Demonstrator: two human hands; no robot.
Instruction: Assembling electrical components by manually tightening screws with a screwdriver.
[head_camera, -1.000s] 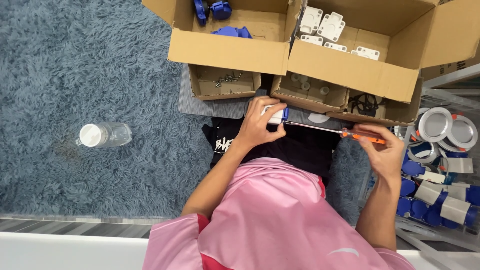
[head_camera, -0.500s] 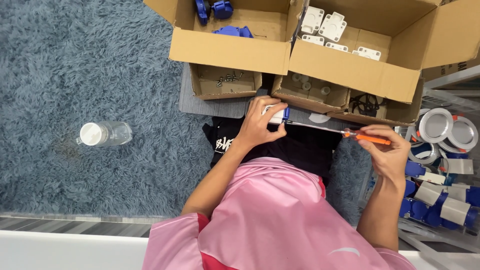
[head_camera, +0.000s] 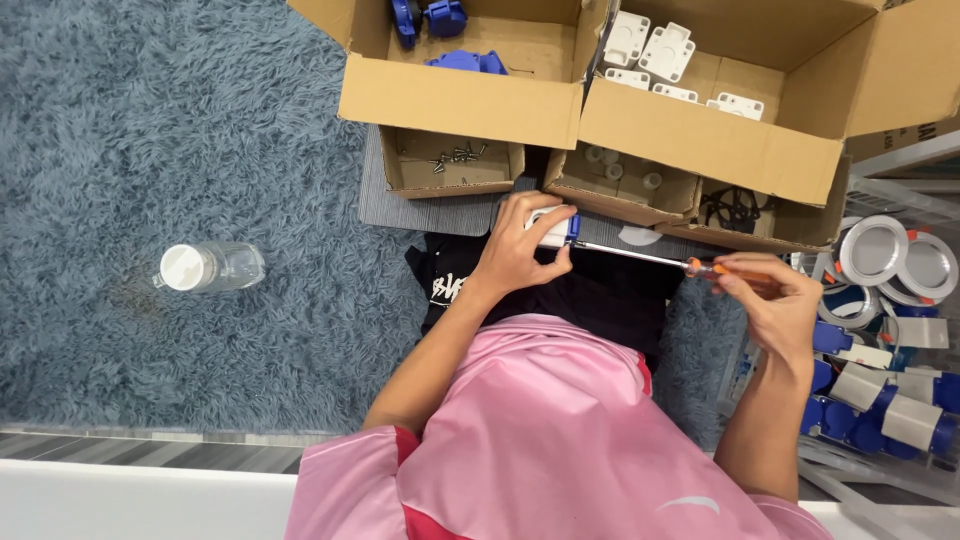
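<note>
My left hand grips a small white and blue plastic part over my lap. My right hand holds an orange-handled screwdriver whose long metal shaft runs left, with its tip at the blue end of the part. Both hands are just in front of the cardboard boxes.
Two large open cardboard boxes hold blue parts and white parts; smaller trays in front hold screws and small bits. A clear water bottle lies on the grey-blue shaggy rug. Assembled blue and grey connectors pile at right.
Nothing much differs; my right hand has shifted slightly on the screwdriver handle while the left keeps hold of the part.
</note>
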